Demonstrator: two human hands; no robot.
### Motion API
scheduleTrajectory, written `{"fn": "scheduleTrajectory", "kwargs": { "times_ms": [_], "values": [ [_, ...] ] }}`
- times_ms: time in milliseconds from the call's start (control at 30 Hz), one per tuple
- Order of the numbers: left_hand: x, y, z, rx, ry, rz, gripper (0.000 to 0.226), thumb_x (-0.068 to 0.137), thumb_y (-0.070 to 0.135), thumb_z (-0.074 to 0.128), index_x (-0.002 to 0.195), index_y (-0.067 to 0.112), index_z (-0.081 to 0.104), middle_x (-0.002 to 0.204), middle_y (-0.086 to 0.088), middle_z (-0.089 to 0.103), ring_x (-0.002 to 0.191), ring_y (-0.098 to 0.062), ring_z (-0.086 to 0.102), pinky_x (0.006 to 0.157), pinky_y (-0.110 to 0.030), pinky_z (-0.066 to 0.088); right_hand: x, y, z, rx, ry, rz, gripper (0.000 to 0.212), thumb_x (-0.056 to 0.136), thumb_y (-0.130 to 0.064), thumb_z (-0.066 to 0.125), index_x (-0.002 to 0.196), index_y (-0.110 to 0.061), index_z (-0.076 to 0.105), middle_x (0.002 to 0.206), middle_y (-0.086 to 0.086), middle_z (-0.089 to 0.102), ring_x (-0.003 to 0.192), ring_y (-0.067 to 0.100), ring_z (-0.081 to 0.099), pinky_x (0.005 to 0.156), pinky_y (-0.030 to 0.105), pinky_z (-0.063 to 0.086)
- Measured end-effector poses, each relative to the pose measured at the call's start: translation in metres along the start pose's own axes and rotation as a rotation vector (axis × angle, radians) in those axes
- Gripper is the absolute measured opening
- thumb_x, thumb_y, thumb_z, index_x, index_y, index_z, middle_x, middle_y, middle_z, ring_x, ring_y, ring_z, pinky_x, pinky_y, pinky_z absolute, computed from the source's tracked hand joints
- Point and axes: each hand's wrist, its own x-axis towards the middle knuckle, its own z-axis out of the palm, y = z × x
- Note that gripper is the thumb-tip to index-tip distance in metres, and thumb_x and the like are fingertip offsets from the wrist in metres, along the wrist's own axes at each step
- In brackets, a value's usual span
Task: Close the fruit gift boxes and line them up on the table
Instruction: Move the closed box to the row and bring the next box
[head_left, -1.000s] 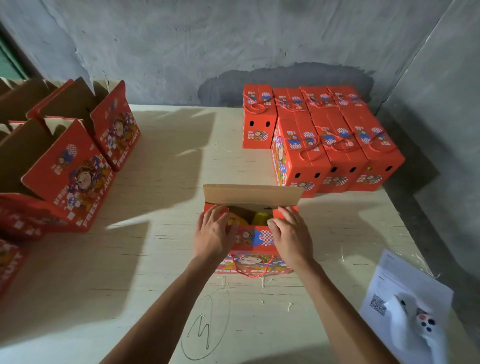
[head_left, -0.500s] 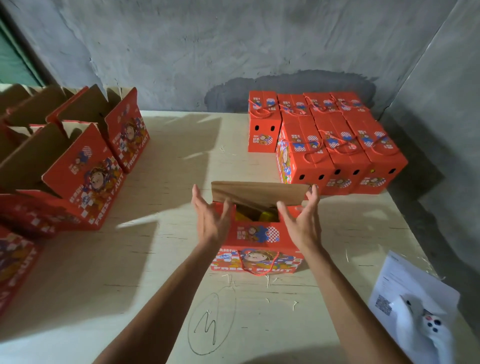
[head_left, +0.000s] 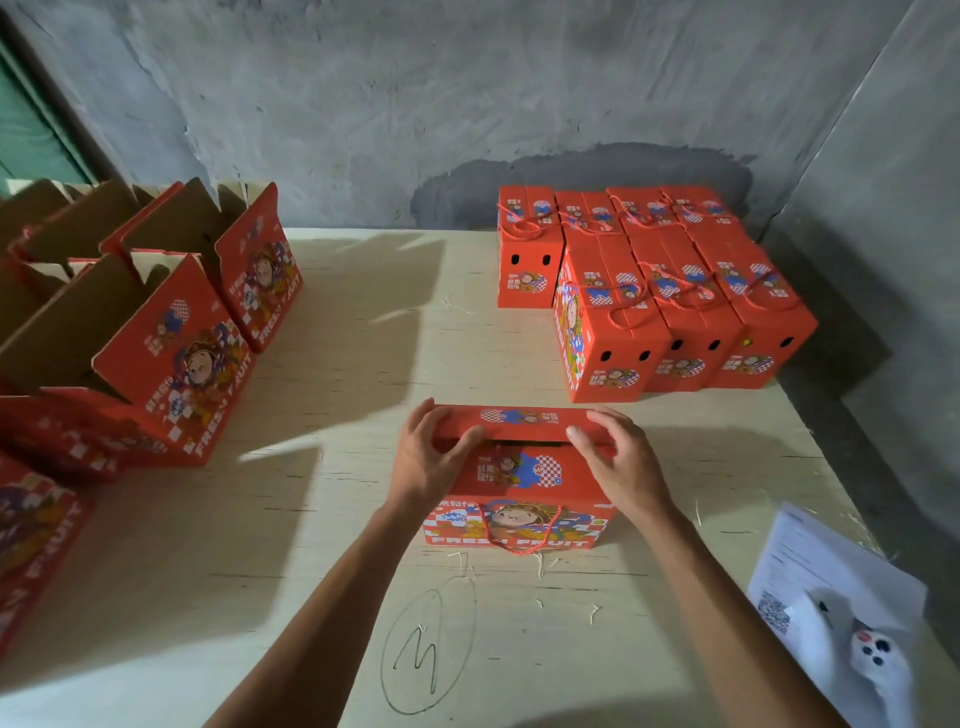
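Observation:
A red fruit gift box (head_left: 519, 499) stands at the middle of the wooden table (head_left: 363, 338), its rope handle hanging over the front. Its far lid flap (head_left: 524, 418) is folded forward over the top, red side up, with a dark gap left under its edge. My left hand (head_left: 428, 457) grips the flap's left end, thumb under the edge. My right hand (head_left: 618, 457) grips the right end the same way. Several closed red boxes (head_left: 660, 291) stand packed together at the back right.
Several open boxes (head_left: 156, 322) with raised brown flaps crowd the left side. A white sheet with a QR code (head_left: 810, 577) and a white controller (head_left: 852, 654) lie at the front right corner. A pencilled circle (head_left: 426, 649) marks the table near me.
Both hands left the front flap, rose to the upright far flap and pulled it down over the box top. The brown inside of that flap no longer shows.

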Motion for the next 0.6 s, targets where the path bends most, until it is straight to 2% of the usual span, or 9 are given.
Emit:
{"fn": "scheduleTrajectory", "kwargs": {
  "times_ms": [100, 200, 300, 433, 533, 600],
  "values": [
    [0.004, -0.01, -0.009, 0.028, -0.032, 0.055, 0.095, 0.069, 0.088, 0.065, 0.139, 0.024, 0.061, 0.153, 0.003, 0.043, 0.133, -0.015, 0.049, 0.106, -0.038, 0.052, -0.001, 0.006, -0.002, -0.061, -0.056, -0.045, 0.068, 0.095, -0.063, 0.057, 0.146, -0.018, 0.052, 0.152, -0.003, 0.05, 0.14, 0.01, 0.044, 0.113, 0.03, 0.04],
    [0.009, -0.012, -0.014, 0.134, -0.048, 0.126, 0.093, 0.071, 0.087, 0.063, 0.139, 0.023, 0.061, 0.15, 0.003, 0.047, 0.133, -0.014, 0.044, 0.108, -0.04, 0.05, 0.001, 0.009, -0.007, -0.118, -0.098, -0.127, 0.073, 0.094, -0.064, 0.057, 0.147, -0.015, 0.052, 0.153, 0.0, 0.05, 0.14, 0.012, 0.045, 0.114, 0.032, 0.041],
    [0.014, -0.011, -0.016, 0.245, -0.061, 0.191, 0.087, 0.077, 0.082, 0.062, 0.14, 0.022, 0.059, 0.152, -0.002, 0.047, 0.141, -0.019, 0.034, 0.115, -0.045, 0.041, 0.007, 0.008, -0.01, -0.227, -0.094, -0.207, 0.074, 0.092, -0.063, 0.058, 0.143, -0.01, 0.056, 0.148, 0.003, 0.056, 0.136, 0.018, 0.05, 0.113, 0.035, 0.043],
    [0.026, -0.01, -0.019, 0.293, -0.171, 0.18, 0.089, 0.078, 0.073, 0.07, 0.147, 0.021, 0.052, 0.164, -0.004, 0.034, 0.155, -0.022, 0.018, 0.123, -0.046, 0.024, 0.018, 0.007, -0.013, -0.324, -0.08, -0.298, 0.072, 0.09, -0.064, 0.057, 0.132, -0.005, 0.063, 0.133, 0.005, 0.065, 0.124, 0.022, 0.058, 0.107, 0.036, 0.045],
    [0.04, -0.001, -0.027, 0.257, -0.233, 0.122, 0.089, 0.075, 0.072, 0.076, 0.145, 0.021, 0.056, 0.156, -0.001, 0.047, 0.147, -0.021, 0.038, 0.118, -0.039, 0.035, 0.026, 0.007, -0.013, -0.306, -0.106, -0.282, 0.069, 0.091, -0.065, 0.056, 0.131, -0.009, 0.063, 0.126, -0.001, 0.063, 0.115, 0.016, 0.06, 0.094, 0.032, 0.052],
    [0.047, 0.006, -0.028, 0.296, -0.249, 0.17, 0.081, 0.077, 0.069, 0.075, 0.139, 0.019, 0.062, 0.14, -0.003, 0.059, 0.13, -0.025, 0.054, 0.106, -0.037, 0.047, 0.032, 0.005, -0.014, -0.338, -0.128, -0.29, 0.067, 0.092, -0.065, 0.055, 0.133, -0.012, 0.063, 0.123, -0.004, 0.061, 0.113, 0.013, 0.06, 0.086, 0.031, 0.055]
  ]
}}
